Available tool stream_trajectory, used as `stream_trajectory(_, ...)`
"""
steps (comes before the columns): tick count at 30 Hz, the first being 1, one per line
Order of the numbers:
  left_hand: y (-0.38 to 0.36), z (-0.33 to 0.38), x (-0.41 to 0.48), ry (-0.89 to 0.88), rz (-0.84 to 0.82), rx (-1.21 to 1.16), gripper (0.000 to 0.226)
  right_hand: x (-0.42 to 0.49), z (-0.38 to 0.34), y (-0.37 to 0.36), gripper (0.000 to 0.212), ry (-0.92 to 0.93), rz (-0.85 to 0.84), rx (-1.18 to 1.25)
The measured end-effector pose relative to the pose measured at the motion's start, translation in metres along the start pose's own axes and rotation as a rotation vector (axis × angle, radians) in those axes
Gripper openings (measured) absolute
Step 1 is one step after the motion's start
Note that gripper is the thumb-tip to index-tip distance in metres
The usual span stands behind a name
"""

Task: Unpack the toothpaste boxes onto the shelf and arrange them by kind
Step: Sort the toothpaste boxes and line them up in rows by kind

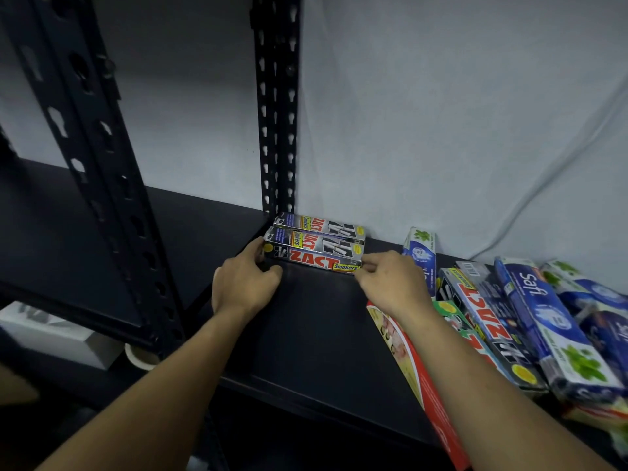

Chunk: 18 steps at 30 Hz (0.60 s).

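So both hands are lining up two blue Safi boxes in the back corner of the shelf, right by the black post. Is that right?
Not quite. In the head view the left hand and right hand are lining up two Zact boxes, grey with red lettering, not blue Safi ones. They do sit in the back corner of the shelf, by the black post.

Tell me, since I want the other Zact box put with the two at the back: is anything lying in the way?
Nothing visible. The bare shelf runs clear from the loose Zact box to the Zact pair.
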State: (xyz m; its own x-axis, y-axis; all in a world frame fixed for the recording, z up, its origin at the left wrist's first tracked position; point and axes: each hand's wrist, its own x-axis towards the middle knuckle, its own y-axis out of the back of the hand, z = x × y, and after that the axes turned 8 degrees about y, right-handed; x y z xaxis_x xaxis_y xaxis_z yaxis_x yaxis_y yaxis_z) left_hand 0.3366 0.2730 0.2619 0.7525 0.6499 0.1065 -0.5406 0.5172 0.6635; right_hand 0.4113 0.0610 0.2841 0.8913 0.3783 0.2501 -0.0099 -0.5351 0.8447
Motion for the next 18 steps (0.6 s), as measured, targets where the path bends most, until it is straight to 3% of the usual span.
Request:
stream_trajectory(5,-0.003,-0.004,0.002,-0.021,0.008,-0.027,0.050,-0.003,-0.003,0.000,0.031,-0.019,0.015,0.011)
stream_trajectory(10,-0.003,-0.009,0.002,0.011,0.015,-0.063,0.074,-0.010,-0.015,0.015,0.029,-0.003,0.065,-0.038)
stream_trajectory(18,-0.003,-0.003,-0.017,-0.213,0.075,0.023,0.053,-0.080,0.001,0.095,0.046,0.129,0.227,-0.257)
